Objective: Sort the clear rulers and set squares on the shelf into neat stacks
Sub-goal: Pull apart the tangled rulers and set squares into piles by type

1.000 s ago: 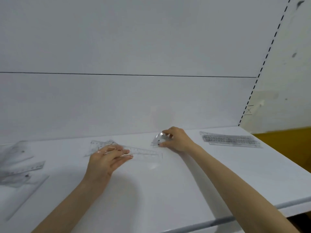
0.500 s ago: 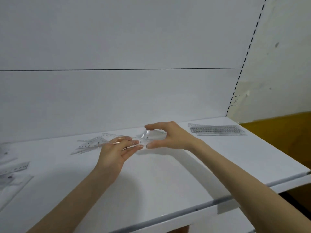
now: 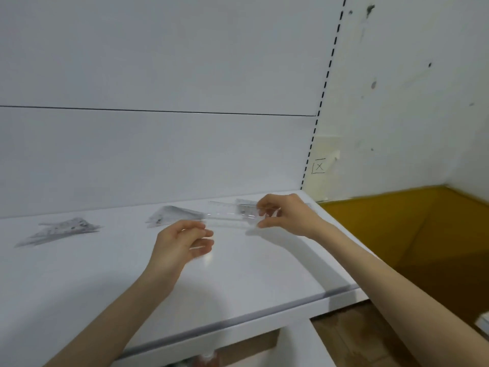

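Above the shelf [image 3: 264, 274], near its back right corner, the right hand [image 3: 288, 215] pinches the right end of a clear ruler [image 3: 230, 217] between thumb and curled fingers [image 3: 267, 206]. The ruler is held off the surface, roughly level, its long side running along the back edge. The left hand [image 3: 180, 245] hovers just beside the ruler's left end with its fingers curled inward. Blur hides whether they grip anything. Behind the held ruler, a stack of rulers [image 3: 242, 202] lies close to the back right corner. A pile of set squares [image 3: 174, 218] lies near the middle of the back edge, and a second loose pile [image 3: 62, 230] sits toward the left edge.
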Tool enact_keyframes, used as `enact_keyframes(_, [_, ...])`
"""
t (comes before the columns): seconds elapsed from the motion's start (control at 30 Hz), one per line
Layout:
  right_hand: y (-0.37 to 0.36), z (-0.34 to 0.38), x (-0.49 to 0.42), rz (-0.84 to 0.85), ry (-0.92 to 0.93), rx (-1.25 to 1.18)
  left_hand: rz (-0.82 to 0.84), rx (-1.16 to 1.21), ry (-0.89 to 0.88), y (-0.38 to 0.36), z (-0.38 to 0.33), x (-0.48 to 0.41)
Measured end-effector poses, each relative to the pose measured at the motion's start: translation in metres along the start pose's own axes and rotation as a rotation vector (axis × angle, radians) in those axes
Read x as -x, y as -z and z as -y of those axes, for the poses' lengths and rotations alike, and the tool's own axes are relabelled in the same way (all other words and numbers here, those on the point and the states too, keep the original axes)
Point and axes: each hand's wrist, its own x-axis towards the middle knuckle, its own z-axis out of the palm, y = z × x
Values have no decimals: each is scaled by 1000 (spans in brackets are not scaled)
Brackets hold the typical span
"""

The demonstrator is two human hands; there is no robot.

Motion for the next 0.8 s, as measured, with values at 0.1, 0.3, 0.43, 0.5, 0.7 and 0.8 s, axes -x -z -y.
enact_keyframes(0.1, [27, -46, -4, -22, -58, 140, -23, -152, -49, -24, 9, -1])
enact_keyframes(0.3, [33, -85, -11, -25, -114, 144, -11, -623, -247, -46, 18, -7])
enact_keyframes(0.43, [25, -93, -16, -55, -141, 121, 206, -1310, -485, -34, 20, -7])
enact_keyframes(0.5, [22, -93, -18, -36, -110, 150, 184, -1430, -578, -28, 21, -6])
enact_keyframes(0.7, [15, -97, -18, -20, -45, 286, 214, -1610, -657, -3, 20, -3])
enact_keyframes(0.8, [13, -73, -12, -9, 42, 320, 153, -1729, -721, 11, 12, 5])
